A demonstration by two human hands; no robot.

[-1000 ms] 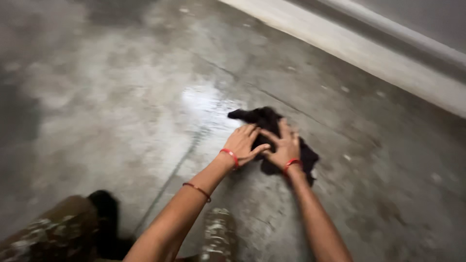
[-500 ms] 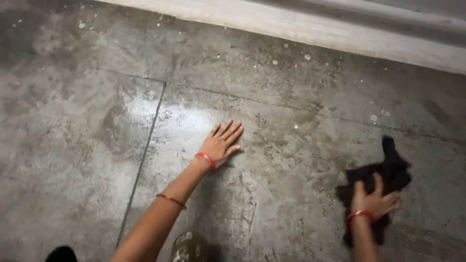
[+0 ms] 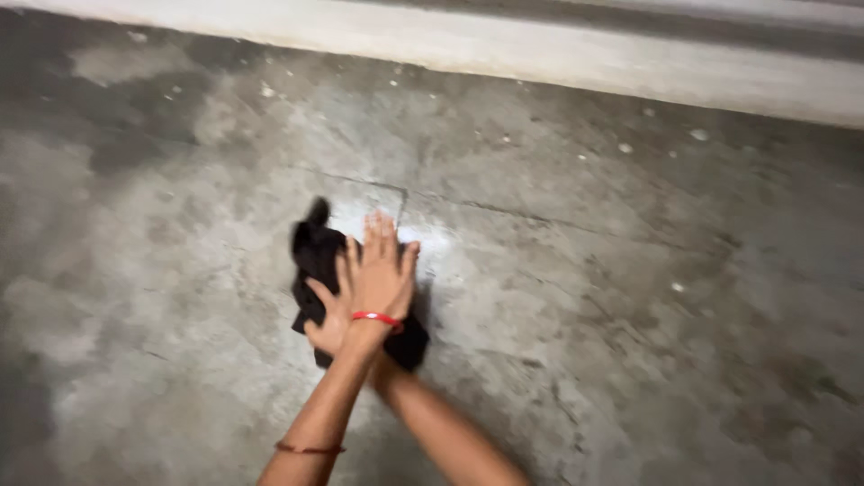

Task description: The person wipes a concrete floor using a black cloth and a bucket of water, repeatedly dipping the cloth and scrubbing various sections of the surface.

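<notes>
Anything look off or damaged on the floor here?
Mostly normal. The concrete floor is stained in patches, dotted with pale specks, and crossed by a thin crack or joint line near the glossy spot. The left hand lies over the right hand, both on a crumpled black cloth.

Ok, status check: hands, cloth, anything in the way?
Left hand flat on top of right hand. Both over black cloth, pressed on concrete floor. Nothing in the way.
</notes>
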